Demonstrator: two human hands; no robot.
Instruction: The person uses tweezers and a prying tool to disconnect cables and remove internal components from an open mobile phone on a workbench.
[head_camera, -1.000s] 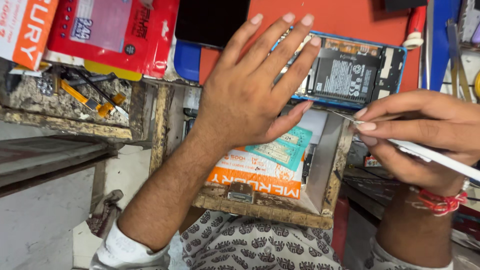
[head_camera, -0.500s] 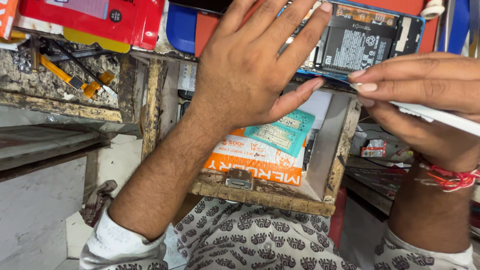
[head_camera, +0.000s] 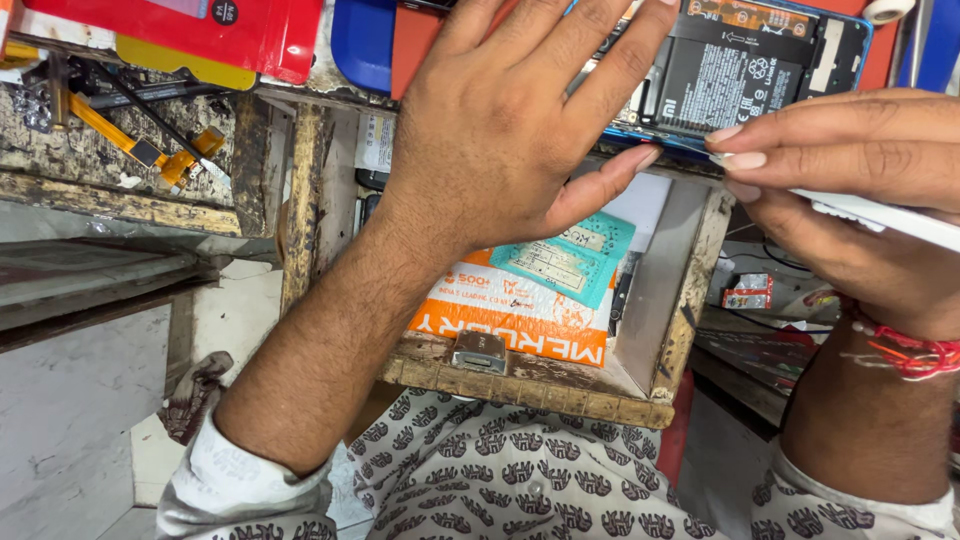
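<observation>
The worn wooden desk (head_camera: 120, 180) fills the upper part of the frame, and an open wooden drawer (head_camera: 690, 300) juts from it toward the bottom centre, holding an orange-and-white packet (head_camera: 500, 320) with a teal sachet (head_camera: 565, 258) lying on top of it.

On the desk at the upper right lies the opened smartphone (head_camera: 760, 70), back cover off, its black battery (head_camera: 735, 85) and circuit boards exposed inside a blue frame. The left hand (head_camera: 510, 130) is spread flat over the phone's left half, fingers splayed and pressing down, closed around nothing; its thumb points right along the phone's near edge. The right hand (head_camera: 850, 170), at the right edge of the frame, pinches a thin white pry tool (head_camera: 880, 215) between thumb and fingers, with the tip right at the phone's lower edge; whether the tip is in the seam I cannot tell.

The phone looks light, rigid and fragile: the bare boards and battery would likely take poorly to bending or puncture, so the blue frame's edges seem the safe place for a grip. The tool looks thin and somewhat springy, best held close to its tip.

At the upper left sit a red packet (head_camera: 180, 30), a blue case (head_camera: 360, 40) and small orange flex cables (head_camera: 140, 150).
</observation>
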